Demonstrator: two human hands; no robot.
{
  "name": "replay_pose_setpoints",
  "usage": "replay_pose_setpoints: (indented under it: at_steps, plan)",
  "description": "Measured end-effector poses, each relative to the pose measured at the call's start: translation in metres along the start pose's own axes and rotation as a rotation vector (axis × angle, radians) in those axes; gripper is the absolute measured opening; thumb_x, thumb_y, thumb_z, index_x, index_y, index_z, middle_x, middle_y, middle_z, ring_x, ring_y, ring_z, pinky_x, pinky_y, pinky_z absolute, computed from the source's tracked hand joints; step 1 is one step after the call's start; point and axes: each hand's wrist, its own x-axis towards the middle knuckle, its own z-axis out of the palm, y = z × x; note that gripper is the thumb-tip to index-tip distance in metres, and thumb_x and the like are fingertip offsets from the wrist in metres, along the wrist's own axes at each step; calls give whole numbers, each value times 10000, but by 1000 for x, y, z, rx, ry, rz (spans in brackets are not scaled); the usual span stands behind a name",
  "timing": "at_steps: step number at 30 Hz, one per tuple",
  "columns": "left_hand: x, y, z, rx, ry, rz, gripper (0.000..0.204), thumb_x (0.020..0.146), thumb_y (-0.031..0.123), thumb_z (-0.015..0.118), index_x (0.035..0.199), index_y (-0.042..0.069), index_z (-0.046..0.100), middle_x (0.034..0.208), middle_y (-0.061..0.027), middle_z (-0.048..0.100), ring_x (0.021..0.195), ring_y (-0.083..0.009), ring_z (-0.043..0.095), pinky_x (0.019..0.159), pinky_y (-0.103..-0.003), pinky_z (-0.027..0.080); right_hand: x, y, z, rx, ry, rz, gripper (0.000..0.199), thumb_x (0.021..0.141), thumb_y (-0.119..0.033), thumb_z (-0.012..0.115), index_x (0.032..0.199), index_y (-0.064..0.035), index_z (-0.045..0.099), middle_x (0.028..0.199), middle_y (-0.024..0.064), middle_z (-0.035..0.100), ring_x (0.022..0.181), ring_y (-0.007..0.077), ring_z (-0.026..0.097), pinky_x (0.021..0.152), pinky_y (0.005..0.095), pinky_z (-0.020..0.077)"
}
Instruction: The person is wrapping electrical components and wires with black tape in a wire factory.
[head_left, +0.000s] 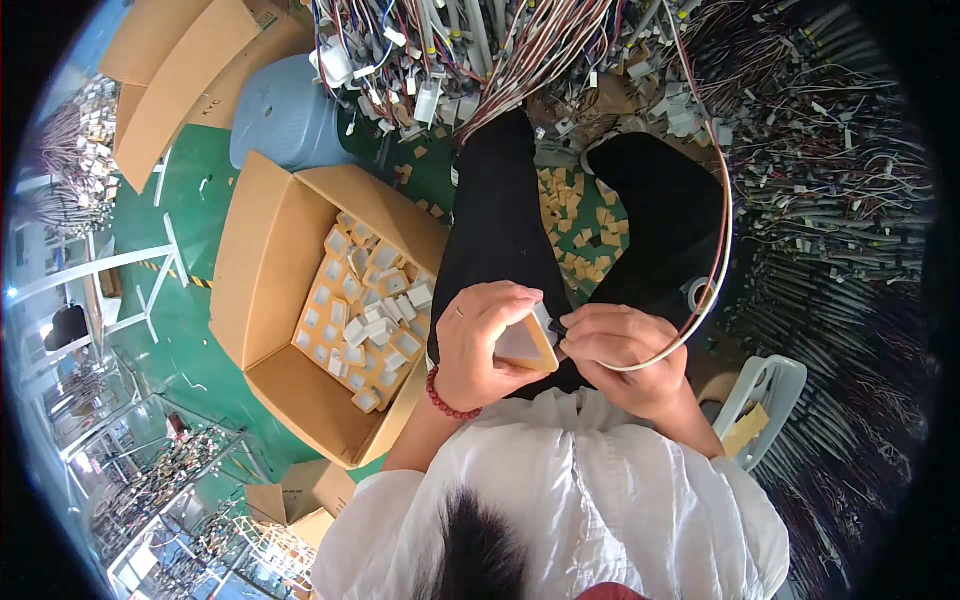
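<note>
In front of my lap, my left hand is wrapped round a small box-shaped piece with a pale grey face and a yellow-tan rim. My right hand is closed in a pinch on a cable with white and reddish-brown wires, which arches up toward the wire bundles. Its fingertips meet the right edge of the piece, where a small dark part shows between the two hands. What exactly sits under those fingertips is hidden.
On my left stands an open carton with several similar pieces inside. Bundled wires hang ahead, and stacked cables fill the right. A blue plastic stool, a pale plastic basket and scattered yellow bits are nearby.
</note>
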Motion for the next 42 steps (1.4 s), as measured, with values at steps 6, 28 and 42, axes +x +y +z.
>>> replay_pose_setpoints:
  at_steps: [6, 28, 42]
  plan:
    - [3, 1, -3, -64, -21, 12, 622, 567, 190, 862, 1082, 65, 538, 1018, -76, 654, 900, -247, 636, 774, -341, 499, 5, 7, -13, 152, -165, 4, 259, 651, 60, 726, 880, 13, 614, 860, 122, 640, 788, 305, 669, 679, 366, 574]
    - [4, 2, 14, -39, -164, -110, 589, 591, 335, 867, 915, 88, 442, 1110, -124, 593, 923, -295, 600, 784, -381, 480, -9, 19, -1, 674, 119, 990, 106, 801, -8, 709, 879, 38, 653, 834, 78, 658, 718, 124, 627, 651, 242, 523]
    - [-17, -7, 26, -116, -331, -348, 197, 797, 4, 630, 993, -4, 613, 1318, -145, 528, 1096, -331, 547, 912, -371, 457, -42, 42, 18, 714, 241, 1026, 96, 790, -53, 730, 822, 28, 689, 879, 70, 616, 711, 128, 594, 628, 245, 493]
